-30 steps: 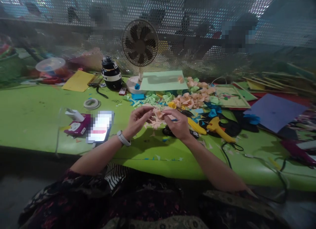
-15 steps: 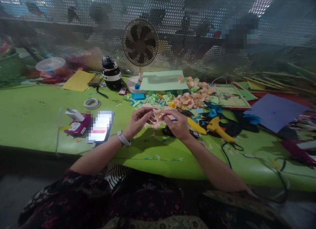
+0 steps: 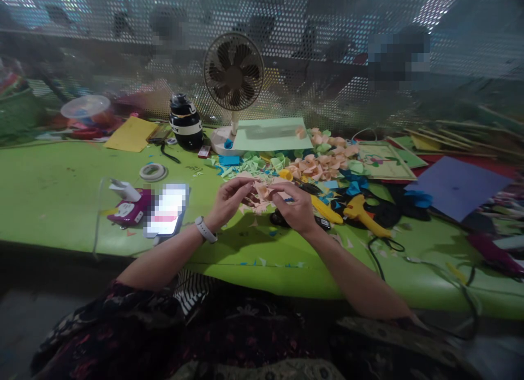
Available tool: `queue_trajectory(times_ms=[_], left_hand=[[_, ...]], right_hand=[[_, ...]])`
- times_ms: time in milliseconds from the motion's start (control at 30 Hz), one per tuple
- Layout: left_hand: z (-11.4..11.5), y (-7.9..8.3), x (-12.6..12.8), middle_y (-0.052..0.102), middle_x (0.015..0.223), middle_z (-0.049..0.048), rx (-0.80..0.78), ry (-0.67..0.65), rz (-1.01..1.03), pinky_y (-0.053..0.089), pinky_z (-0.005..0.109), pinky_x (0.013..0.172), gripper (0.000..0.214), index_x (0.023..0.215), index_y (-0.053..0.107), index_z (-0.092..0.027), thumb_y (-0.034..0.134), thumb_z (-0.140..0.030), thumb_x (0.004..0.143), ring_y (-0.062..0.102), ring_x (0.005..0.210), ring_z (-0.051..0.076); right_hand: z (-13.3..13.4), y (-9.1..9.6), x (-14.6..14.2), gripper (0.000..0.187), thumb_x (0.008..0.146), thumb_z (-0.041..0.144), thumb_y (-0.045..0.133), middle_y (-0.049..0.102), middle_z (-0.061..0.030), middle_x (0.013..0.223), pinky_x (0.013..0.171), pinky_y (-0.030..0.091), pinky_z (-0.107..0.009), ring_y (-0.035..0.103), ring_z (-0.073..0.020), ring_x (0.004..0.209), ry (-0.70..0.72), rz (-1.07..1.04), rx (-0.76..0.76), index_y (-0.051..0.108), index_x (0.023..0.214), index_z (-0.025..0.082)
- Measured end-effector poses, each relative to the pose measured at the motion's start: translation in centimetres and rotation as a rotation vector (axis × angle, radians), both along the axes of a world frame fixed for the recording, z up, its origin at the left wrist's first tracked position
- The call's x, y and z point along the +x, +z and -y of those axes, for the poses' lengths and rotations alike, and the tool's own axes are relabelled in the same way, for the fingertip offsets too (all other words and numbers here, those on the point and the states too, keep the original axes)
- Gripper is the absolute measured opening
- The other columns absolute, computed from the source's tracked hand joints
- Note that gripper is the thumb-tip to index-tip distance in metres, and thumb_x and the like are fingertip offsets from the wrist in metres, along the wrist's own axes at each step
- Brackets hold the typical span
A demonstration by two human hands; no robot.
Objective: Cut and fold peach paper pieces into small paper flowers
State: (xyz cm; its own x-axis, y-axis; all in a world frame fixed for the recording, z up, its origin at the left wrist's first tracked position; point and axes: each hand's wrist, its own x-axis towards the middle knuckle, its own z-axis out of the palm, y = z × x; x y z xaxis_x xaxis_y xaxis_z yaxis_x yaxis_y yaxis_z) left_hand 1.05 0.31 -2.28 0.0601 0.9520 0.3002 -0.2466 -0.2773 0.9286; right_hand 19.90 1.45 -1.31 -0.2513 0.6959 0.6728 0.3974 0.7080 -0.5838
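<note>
Between my two hands is a small peach paper flower [image 3: 262,191], curled at its middle. The fingertips of my left hand [image 3: 232,201] pinch its left side; a white band circles that wrist. My right hand [image 3: 293,206] pinches the flower's right side with thumb and forefinger. Beneath and behind the hands lie peach and green paper scraps. A dark object [image 3: 322,222] is partly hidden under my right hand. Just right of it rest a yellow-handled tool [image 3: 326,209] and a yellow glue gun [image 3: 366,216] with a black cord.
Peach paper flowers [image 3: 321,160] are heaped behind the hands, before a pale green sheet [image 3: 272,134]. A fan [image 3: 233,74] and a black bottle [image 3: 186,126] stand at the back. Left are a phone [image 3: 167,211], tape roll [image 3: 153,172] and purple device [image 3: 130,209]. Purple paper [image 3: 458,186] lies right.
Both hands stay almost in place, holding the peach paper flower. Its petals look slightly turned between the fingers. The whole view has shifted very slightly.
</note>
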Motion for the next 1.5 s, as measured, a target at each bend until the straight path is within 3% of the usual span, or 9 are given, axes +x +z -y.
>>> queue_trajectory(times_ms=[633,733,867,1067,1300,1500], left_hand=[[0.0,-0.1,-0.1,0.071,0.074,0.0015,0.031,-0.004,-0.036,0.059,0.022,0.057,0.032,0.1,0.07,-0.015,0.073,-0.041,0.081,0.069,0.061,0.011],[-0.1,-0.4,-0.2,0.071,0.077,0.0029,0.096,-0.011,-0.113,0.059,0.022,0.06,0.032,0.106,0.068,-0.015,0.073,-0.034,0.081,0.07,0.067,0.012],[-0.3,-0.9,-0.3,0.071,0.086,0.0064,0.293,0.094,-0.334,0.058,0.021,0.063,0.026,0.107,0.07,-0.015,0.069,-0.024,0.083,0.068,0.073,0.013],[-0.9,-1.9,-0.7,0.075,0.098,0.0106,0.618,0.24,-0.63,0.057,0.032,0.079,0.021,0.105,0.074,-0.02,0.06,-0.018,0.09,0.07,0.088,0.018],[-0.9,-2.0,-1.3,0.075,0.104,0.0115,0.635,0.274,-0.836,0.057,0.032,0.08,0.033,0.125,0.067,-0.02,0.054,-0.022,0.094,0.071,0.088,0.019],[-1.1,-2.2,-1.1,0.077,0.098,0.0094,0.637,0.278,-0.798,0.058,0.029,0.072,0.03,0.119,0.07,-0.022,0.052,-0.023,0.095,0.072,0.08,0.017]], right_hand=[[-0.1,-0.1,0.1,0.018,0.089,0.021,0.057,0.077,-0.0053,0.093,0.081,0.058,-0.035,0.073,-0.0206,0.089,-0.001,0.024,0.083,0.074,0.094,0.022],[-0.4,-0.5,0.2,0.02,0.09,0.022,0.055,0.078,-0.0061,0.097,0.086,0.057,-0.039,0.072,-0.0223,0.093,-0.035,0.114,0.17,0.074,0.098,0.023],[-0.7,-0.9,0.3,0.022,0.09,0.02,0.055,0.077,-0.0076,0.101,0.097,0.052,-0.046,0.07,-0.0247,0.095,-0.069,0.305,0.337,0.073,0.101,0.023],[-0.5,-0.9,0.4,0.023,0.091,0.018,0.055,0.076,-0.0069,0.103,0.101,0.047,-0.048,0.069,-0.0235,0.095,-0.125,0.431,0.458,0.073,0.104,0.023],[-0.4,-1.0,0.4,0.023,0.092,0.019,0.055,0.076,-0.0063,0.106,0.104,0.046,-0.049,0.068,-0.023,0.097,-0.089,0.415,0.383,0.073,0.105,0.025],[-0.4,-0.8,0.4,0.023,0.094,0.019,0.053,0.077,-0.0046,0.104,0.101,0.048,-0.046,0.07,-0.0212,0.095,-0.124,0.415,0.426,0.073,0.104,0.025]])
